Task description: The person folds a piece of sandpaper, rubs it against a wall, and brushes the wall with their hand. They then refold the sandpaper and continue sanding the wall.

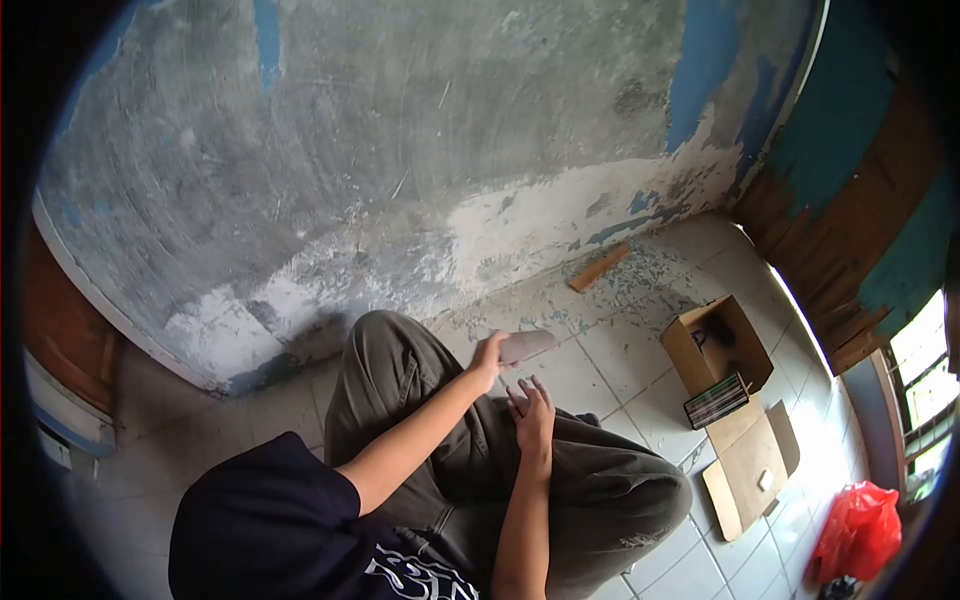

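Observation:
My left hand [487,362] is closed on the near end of a flat grey-brown piece [527,346], which looks like sandpaper and lies tilted above the floor, beyond my knees. My right hand [535,405] is just below it, with its fingers apart and nothing seen in it. The two hands do not touch. My crossed legs in dark trousers [610,480] are under my forearms. In front stands a grey wall [400,130] with scraped white patches and remnants of blue paint.
Paint flakes and a wooden strip [600,268] lie on the tiles by the wall. To the right are an open cardboard box [760,340], a dark striped item [717,402] on its edge, a cardboard flap [745,480] and a red plastic bag [858,530].

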`<state>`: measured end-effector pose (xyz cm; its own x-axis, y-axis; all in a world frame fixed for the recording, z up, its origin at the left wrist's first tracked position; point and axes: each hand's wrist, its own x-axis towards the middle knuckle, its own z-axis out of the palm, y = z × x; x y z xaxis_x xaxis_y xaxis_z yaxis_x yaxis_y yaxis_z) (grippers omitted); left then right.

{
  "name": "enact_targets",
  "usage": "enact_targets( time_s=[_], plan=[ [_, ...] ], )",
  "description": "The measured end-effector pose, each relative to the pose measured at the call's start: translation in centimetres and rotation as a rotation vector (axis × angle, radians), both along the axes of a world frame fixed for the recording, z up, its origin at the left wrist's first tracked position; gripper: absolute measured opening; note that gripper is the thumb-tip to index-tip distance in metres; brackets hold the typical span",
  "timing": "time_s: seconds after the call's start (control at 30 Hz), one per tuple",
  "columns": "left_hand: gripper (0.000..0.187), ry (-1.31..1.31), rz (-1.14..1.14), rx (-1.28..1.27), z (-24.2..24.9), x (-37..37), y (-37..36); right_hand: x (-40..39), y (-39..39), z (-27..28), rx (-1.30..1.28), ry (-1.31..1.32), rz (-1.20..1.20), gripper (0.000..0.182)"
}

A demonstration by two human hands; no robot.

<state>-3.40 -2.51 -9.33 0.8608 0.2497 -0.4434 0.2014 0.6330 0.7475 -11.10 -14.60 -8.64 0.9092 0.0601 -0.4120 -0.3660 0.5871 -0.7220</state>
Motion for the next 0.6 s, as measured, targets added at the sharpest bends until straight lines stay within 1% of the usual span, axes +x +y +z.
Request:
enact_targets(
  time_s=[0.07,0.1,0.17,0.2,0.27,0.4,0.47,0.6],
  plan=[
    [0.038,0.019,-0.370,0.088,-0.7,0.3,-1.4,0.2,-0.2,0.6,0.029,-0.009,0.017,0.054],
    [0.041,0.091,-0.367,0.367,-0.4,-0.2,-2.3,0.2,-0.1,0.6,0.013,-0.002,0.018,0.054],
    [0.042,0.059,-0.369,0.555,0.4,-0.8,-3.2,0.1,0.0,0.3,0.030,0.064,-0.018,0.056],
    [0.042,0.062,-0.370,0.535,-0.2,-0.7,-3.4,0.0,-0.1,0.3,0.011,0.070,-0.018,0.056],
    [0.042,-0.109,-0.341,0.632,-1.5,-0.5,-3.4,0.1,-0.1,0.3,0.053,0.084,-0.030,0.053],
    [0.043,-0.098,-0.389,0.649,-1.7,-0.9,-3.0,-0.2,0.0,1.1,0.027,0.069,0.009,0.047],
    [0.042,-0.083,-0.351,0.685,-1.9,-0.6,-2.9,-0.3,0.1,1.3,-0.054,-0.019,0.053,0.047],
    [0.043,-0.137,-0.367,0.756,0.1,-1.2,-3.4,0.0,-0.1,0.8,-0.035,-0.002,0.046,0.046]
  ],
)
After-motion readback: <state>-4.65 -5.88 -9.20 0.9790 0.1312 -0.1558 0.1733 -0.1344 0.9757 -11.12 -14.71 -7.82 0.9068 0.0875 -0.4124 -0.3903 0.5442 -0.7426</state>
